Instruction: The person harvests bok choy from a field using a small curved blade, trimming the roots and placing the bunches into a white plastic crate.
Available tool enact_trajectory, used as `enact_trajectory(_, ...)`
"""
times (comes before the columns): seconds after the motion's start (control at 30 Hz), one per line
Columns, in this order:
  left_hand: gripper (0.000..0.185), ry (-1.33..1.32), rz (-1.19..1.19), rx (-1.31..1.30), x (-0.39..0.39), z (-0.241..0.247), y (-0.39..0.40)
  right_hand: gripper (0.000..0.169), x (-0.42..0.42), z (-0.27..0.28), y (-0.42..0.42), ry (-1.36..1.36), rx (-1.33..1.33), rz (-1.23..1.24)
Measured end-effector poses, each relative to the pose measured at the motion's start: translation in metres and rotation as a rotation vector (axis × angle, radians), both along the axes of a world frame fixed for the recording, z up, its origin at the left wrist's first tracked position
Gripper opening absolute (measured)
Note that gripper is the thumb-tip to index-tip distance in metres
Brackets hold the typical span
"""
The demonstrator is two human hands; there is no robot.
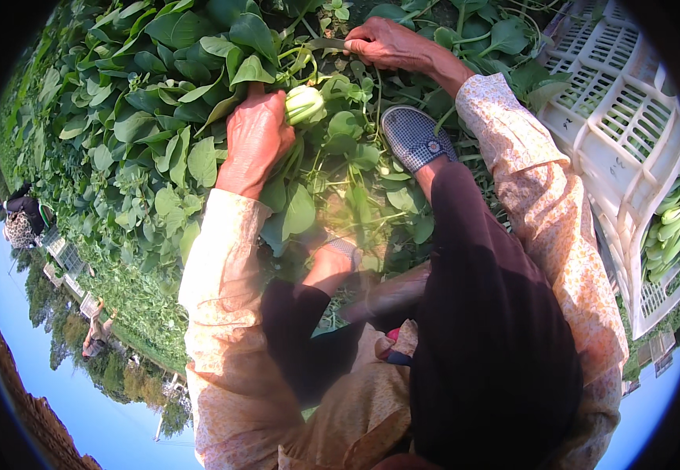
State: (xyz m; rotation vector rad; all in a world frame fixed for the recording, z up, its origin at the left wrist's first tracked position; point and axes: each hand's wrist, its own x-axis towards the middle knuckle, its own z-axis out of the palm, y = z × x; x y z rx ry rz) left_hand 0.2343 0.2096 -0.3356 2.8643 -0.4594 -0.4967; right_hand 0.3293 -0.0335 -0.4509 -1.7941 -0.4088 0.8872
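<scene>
My left hand [259, 138] is closed around a bunch of leafy greens. The pale stem base [304, 104] juts out to the right of my fist, and its broad green leaves spread out above and to the left. My right hand [390, 47] grips a knife [326, 43], whose blade points left above the stem base, apart from it. The knife's handle is mostly hidden in my fingers. Low weeds and loose leaves [345, 132] lie between my two hands.
A dense bed of leafy greens [158, 88] spreads to the left. On the right stands a white plastic crate [621, 132] with harvested greens [666, 238] showing beside and through it. My checked shoe [415, 136] is below my right hand. Two people and more crates [69, 258] appear far left.
</scene>
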Motion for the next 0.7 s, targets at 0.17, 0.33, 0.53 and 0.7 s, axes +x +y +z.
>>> enact_trajectory(0.17,0.032,0.191,0.499,-0.242,-0.012,-0.006,-0.033,0.035,-0.006,-0.004,-0.019,0.039,0.008,-0.075)
enact_trajectory(0.33,0.030,-0.035,0.208,-0.002,-0.010,-0.017,0.003,0.032,-0.008,0.002,-0.015,-0.085,-0.029,-0.066)
enact_trajectory(0.53,0.021,-0.070,0.219,0.007,-0.013,-0.020,-0.002,0.033,-0.017,0.005,-0.011,0.027,-0.051,-0.168)
enact_trajectory(0.7,0.020,-0.103,0.152,0.018,-0.012,-0.023,0.002,0.033,-0.008,-0.017,-0.004,-0.071,0.004,-0.058)
